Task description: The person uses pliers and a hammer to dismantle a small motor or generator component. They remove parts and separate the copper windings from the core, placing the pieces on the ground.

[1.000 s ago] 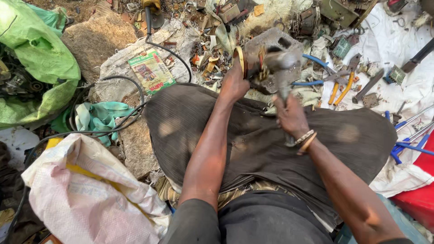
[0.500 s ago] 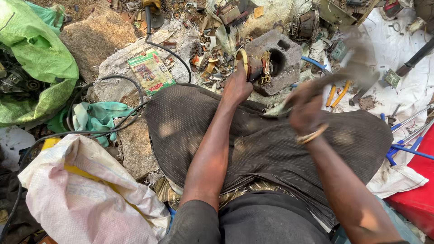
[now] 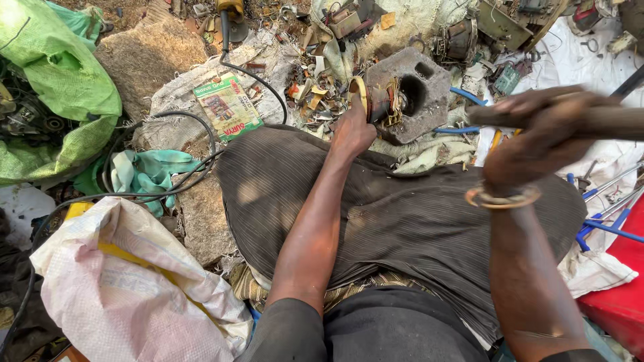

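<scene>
Two hands, left hand (image 3: 350,131) fingers on motor housing (image 3: 407,94), right hand (image 3: 537,137) gripping handle (image 3: 604,121)

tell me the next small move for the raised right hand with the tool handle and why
Probably bring the right hand with its dark handle down onto the grey metal motor casing. The handle is raised and blurred, while the left hand steadies the casing by its coppery end, fingers near the likely strike spot.

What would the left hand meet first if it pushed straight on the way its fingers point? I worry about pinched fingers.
The left hand already rests against the rusty copper-wound motor core set in the grey cast-metal housing. Straight on, it would likely press into that core first; depth is hard to judge.
</scene>
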